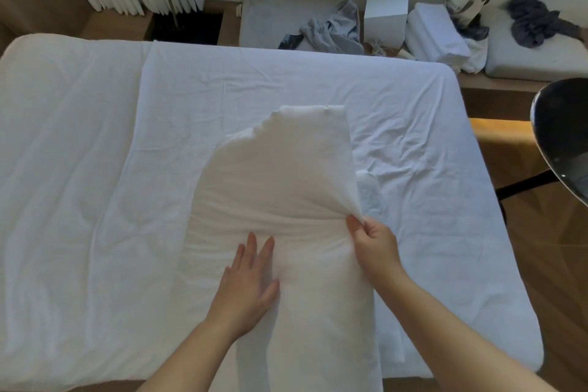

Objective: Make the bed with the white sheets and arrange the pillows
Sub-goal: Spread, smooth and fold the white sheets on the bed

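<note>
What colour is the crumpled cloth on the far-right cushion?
The cloth is dark grey, shown best in the head view.

Matt white cloth, finely creased, for the sheet (pixel 286 79); thicker, softer matt white cloth for the pillow (pixel 280 184). At right of the frame, smooth wood with low sheen for the floor (pixel 547 280); glossy, reflective black for the chair (pixel 566 143).

Your pillow (pixel 280 200) lies mid-frame on the sheet (pixel 318 79), which covers the right part of the mattress (pixel 63 137). Behind the mattress, along the frame's upper edge, a box (pixel 386 11) stands between clothes (pixel 334 29) at its left and towels (pixel 436 38) at its right.
</note>
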